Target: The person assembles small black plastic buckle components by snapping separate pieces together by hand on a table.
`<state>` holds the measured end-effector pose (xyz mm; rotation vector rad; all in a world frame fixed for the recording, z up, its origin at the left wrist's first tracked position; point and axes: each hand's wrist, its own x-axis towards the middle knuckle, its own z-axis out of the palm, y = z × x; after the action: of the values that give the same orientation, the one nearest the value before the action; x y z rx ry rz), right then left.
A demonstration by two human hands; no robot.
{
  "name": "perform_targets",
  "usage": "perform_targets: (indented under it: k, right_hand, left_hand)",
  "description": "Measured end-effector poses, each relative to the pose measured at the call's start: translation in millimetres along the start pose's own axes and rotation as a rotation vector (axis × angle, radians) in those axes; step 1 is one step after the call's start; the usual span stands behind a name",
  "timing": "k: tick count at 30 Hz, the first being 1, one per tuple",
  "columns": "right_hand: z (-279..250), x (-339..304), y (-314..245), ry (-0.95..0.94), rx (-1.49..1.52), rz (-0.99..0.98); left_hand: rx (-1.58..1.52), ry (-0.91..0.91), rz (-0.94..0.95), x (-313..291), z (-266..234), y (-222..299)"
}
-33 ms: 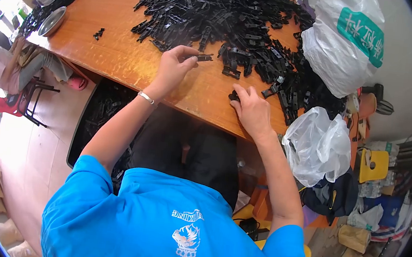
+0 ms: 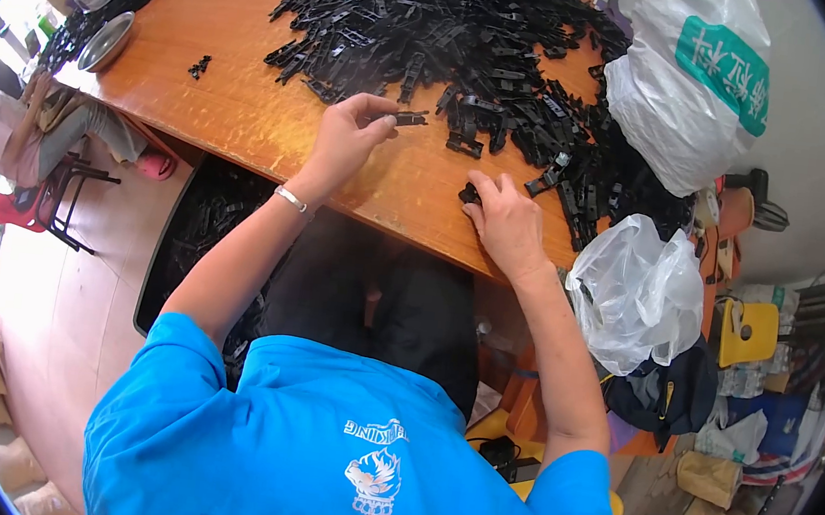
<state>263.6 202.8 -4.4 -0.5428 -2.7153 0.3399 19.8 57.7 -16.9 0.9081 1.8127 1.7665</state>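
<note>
A slim black plastic part (image 2: 413, 118) is pinched between the thumb and fingers of my left hand (image 2: 349, 140), just above the wooden table (image 2: 248, 104). To the right, near the table's front edge, my right hand (image 2: 509, 219) has its thumb and fingers closed on a small dark plastic piece (image 2: 469, 194), mostly covered by the fingertips. Beyond both hands spreads a big heap of black plastic parts (image 2: 427, 28). A looser cluster of the same parts (image 2: 546, 131) trails down toward my right hand.
A white bag with a green label (image 2: 685, 105) stands at the right, behind a clear plastic bag (image 2: 630, 290). At the left are a metal bowl (image 2: 106, 42), a few stray parts (image 2: 199, 66) and a seated person (image 2: 19, 131). A black crate of parts (image 2: 199, 235) sits below the table edge.
</note>
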Motion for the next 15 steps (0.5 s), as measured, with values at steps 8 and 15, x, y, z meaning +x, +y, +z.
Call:
perform_targets:
  k: [8,15]
  right_hand:
    - [-17.4,-4.1,-13.6,-0.037,0.102,-0.077]
    - [-16.5,-8.7,-33.6,0.214,0.324,-0.082]
  left_hand:
    - [-0.109,-0.158,-0.102,-43.3,7.3,6.5]
    - [-0.247,-0.238,-0.193,-62.8,15.8,12.6]
